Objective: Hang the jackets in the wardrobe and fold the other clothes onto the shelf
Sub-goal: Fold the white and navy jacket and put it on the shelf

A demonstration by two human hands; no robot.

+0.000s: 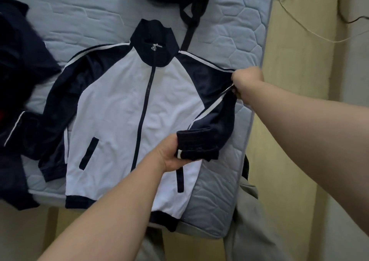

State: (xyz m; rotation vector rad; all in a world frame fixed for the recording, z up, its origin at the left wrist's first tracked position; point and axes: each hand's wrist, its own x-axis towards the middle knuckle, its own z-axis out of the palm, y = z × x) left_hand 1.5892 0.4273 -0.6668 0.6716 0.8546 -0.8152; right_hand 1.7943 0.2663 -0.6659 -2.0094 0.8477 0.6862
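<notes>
The jacket (pixel 123 105) is laid flat, zipped, on the mattress (pixel 245 21). Its cuff (pixel 197 143) is gripped by the left hand (pixel 169 153); the sleeve (pixel 215 109) is pinched by the right hand (pixel 247 85). The fabric is judged light and limp, best held at the shoulders.

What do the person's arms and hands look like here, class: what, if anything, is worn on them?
Both arms are bare, with no sleeve in view on the left forearm or the right forearm. The left hand and the right hand wear no gloves, and no watch, bracelet or ring is visible.
</notes>
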